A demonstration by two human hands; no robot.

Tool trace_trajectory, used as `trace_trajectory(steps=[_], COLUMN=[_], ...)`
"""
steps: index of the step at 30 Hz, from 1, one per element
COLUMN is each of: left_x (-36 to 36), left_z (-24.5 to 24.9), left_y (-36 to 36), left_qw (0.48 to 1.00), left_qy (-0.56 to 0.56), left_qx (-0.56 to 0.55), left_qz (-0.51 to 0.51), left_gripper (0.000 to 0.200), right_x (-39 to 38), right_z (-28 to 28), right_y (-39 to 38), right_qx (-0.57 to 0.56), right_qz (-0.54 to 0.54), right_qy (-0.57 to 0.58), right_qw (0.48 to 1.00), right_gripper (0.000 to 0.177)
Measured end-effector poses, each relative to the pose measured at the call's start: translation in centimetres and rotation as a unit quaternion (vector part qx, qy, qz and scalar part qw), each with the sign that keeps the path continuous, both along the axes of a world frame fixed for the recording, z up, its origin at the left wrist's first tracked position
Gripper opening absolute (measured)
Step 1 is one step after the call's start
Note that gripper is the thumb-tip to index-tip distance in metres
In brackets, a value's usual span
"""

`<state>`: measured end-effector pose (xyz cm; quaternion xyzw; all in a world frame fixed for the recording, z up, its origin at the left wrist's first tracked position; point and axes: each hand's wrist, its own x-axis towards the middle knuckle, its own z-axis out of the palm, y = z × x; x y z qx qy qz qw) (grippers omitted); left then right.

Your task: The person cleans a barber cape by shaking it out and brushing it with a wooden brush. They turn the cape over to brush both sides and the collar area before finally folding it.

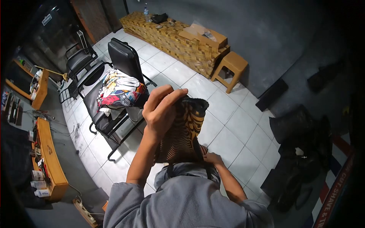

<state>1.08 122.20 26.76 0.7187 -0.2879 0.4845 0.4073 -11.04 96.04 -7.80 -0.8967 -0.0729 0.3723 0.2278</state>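
A dark cloth with yellow-brown wavy stripes hangs in front of my body, its upper edge bunched and black. My left hand is raised at the cloth's upper left, with bent fingers closed at its top edge; the thumb is hidden. Lower down, my right hand grips the cloth's right side near my waist, its fingers partly hidden. A colourful printed cloth lies on the seat of a black barber chair, just beyond my left hand.
A woven-pattern bench along the far wall bears a cardboard box and a bottle. A brown stool stands at its right end. Wooden shelves with bottles line the left wall. Dark items are piled on the right.
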Motion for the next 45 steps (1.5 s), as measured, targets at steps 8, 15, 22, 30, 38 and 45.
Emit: trace_trajectory(steps=[8, 15, 22, 30, 38, 45], left_x=[-1.8, -0.9, -1.4, -1.6, -1.0, 0.6], left_z=[0.3, 0.6, 1.2, 0.9, 0.9, 4.3], left_y=[-1.0, -1.2, 0.7, -0.1, -1.8, -1.6], left_qw=[0.952, 0.975, 0.996, 0.955, 0.983, 0.997], left_qy=[0.051, -0.070, -0.076, 0.138, 0.122, 0.064], left_qx=[0.242, 0.166, 0.035, 0.169, 0.073, 0.015], left_qz=[-0.182, -0.127, 0.027, -0.202, -0.113, -0.043], left_gripper=[0.038, 0.043, 0.033, 0.039, 0.034, 0.031], right_x=[4.5, 3.8, 0.2, 5.0, 4.6, -0.2], right_z=[15.4, 18.2, 1.7, 14.3, 16.5, -3.3], right_y=[-0.2, 3.4, 2.4, 1.5, 4.8, 0.3], right_qx=[0.517, 0.453, -0.152, 0.469, 0.511, -0.079], right_qz=[-0.332, -0.195, -0.009, -0.324, -0.174, -0.001], right_qy=[0.134, 0.230, -0.031, 0.046, 0.198, 0.014], right_qw=[0.777, 0.839, 0.988, 0.820, 0.818, 0.997], right_gripper=[0.027, 0.021, 0.037, 0.030, 0.028, 0.047])
